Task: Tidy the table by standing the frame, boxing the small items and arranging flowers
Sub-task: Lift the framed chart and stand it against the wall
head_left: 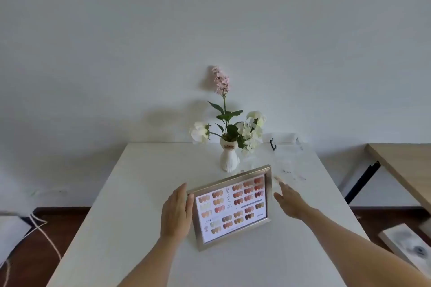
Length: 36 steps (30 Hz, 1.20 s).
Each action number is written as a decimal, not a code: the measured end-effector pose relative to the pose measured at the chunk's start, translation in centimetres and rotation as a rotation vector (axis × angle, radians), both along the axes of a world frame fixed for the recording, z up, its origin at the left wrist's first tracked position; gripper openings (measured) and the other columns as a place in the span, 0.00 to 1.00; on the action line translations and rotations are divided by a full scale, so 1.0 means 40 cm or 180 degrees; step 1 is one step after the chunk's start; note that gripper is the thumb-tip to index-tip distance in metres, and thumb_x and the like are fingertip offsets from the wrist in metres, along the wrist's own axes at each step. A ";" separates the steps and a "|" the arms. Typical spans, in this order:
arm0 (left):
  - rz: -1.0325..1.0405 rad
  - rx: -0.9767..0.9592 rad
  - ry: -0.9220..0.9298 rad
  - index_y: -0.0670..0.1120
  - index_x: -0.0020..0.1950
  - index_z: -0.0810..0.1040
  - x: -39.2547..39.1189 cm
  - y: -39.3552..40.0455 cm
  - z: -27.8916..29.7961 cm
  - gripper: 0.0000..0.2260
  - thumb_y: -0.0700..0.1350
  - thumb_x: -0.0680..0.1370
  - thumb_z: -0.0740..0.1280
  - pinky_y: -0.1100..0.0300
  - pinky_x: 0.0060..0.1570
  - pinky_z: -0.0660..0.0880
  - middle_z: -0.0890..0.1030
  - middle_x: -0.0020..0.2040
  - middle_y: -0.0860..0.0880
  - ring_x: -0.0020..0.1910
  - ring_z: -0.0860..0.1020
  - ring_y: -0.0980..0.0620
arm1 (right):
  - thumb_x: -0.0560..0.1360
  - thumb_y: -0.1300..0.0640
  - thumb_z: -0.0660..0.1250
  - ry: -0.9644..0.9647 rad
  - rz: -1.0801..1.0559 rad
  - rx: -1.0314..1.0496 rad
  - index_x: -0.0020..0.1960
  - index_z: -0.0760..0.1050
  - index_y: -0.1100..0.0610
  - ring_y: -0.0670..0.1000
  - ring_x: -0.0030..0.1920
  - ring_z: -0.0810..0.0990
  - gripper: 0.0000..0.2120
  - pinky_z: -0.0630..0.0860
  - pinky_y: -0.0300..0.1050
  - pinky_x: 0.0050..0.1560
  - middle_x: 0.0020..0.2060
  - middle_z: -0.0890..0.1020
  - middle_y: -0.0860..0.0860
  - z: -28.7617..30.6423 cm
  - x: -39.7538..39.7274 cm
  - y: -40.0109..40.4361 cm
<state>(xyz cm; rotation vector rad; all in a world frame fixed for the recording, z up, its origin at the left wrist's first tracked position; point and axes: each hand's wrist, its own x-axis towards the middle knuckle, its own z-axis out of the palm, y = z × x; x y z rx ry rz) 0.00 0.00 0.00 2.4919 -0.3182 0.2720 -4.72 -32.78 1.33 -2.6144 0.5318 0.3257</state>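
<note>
Silver-edged picture frame (233, 207) stands tilted on the white table (140, 193), its left edge pinched by the left hand (176, 213) to steady it. Right hand (290, 202), fingers spread and empty, hovers just beside the opposite edge, likely ready to catch it.

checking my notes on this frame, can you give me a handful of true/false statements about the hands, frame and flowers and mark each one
1. The left hand holds the left edge of the frame. True.
2. The right hand grips the frame's right edge. False: it is open beside that edge, apart from it.
3. The flowers lie flat on the table. False: they stand in a white cat-shaped vase.
4. The frame shows a chart of coloured swatches. True.
5. The vase stands in front of the frame, nearer the person. False: it stands behind the frame, towards the wall.
</note>
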 end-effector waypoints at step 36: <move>0.1349 -0.0671 0.0173 0.44 0.63 0.72 0.186 0.336 -0.080 0.12 0.44 0.80 0.60 0.54 0.49 0.79 0.83 0.51 0.43 0.51 0.81 0.44 | 0.81 0.56 0.58 -0.0798 0.0374 0.1326 0.65 0.73 0.57 0.51 0.49 0.83 0.15 0.81 0.43 0.50 0.55 0.83 0.52 -0.089 0.371 0.387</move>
